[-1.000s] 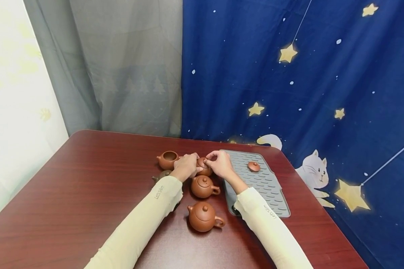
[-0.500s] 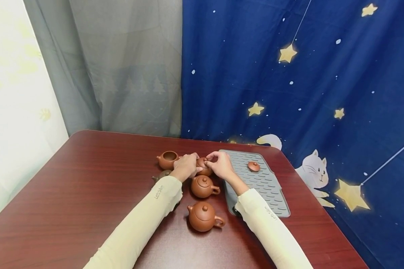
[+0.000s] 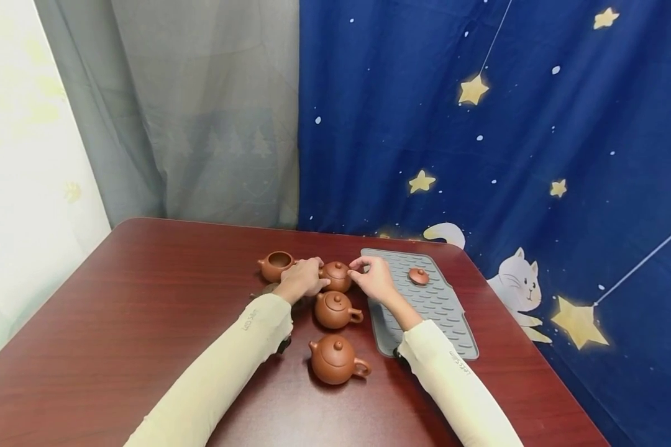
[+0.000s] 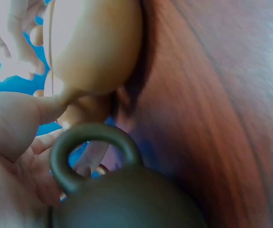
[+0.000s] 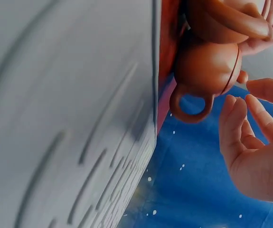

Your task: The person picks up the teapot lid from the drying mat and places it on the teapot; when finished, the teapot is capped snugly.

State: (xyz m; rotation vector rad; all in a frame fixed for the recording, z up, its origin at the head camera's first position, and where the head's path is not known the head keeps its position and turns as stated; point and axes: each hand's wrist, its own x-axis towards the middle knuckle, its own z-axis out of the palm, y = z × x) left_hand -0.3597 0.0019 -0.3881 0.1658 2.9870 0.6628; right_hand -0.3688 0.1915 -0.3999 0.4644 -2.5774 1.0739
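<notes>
In the head view, the lidded far brown teapot [image 3: 337, 276] stands upright between both hands. My left hand [image 3: 303, 278] is at its spout side, thumb and fingers spread apart; whether they touch it is unclear. My right hand [image 3: 374, 279] hovers to its right, fingers loosely bent. The right wrist view shows those fingertips [image 5: 241, 107] apart from the lid knob [image 5: 243, 77]. Just nearer stands a second lidded teapot [image 3: 333, 310]. A dark green teapot [image 4: 122, 202] lies under my left wrist, mostly hidden in the head view.
A third lidded brown teapot [image 3: 334, 360] stands nearest on the dark red table [image 3: 162, 323]. At the back left is a lidless teapot [image 3: 274, 268]. A loose brown lid [image 3: 419, 276] lies on the grey ridged mat [image 3: 453, 323] at the right.
My right hand has let go of the far teapot's lid knob and moved right. My left hand has shifted slightly left, off the teapot's body. The view has turned a little.
</notes>
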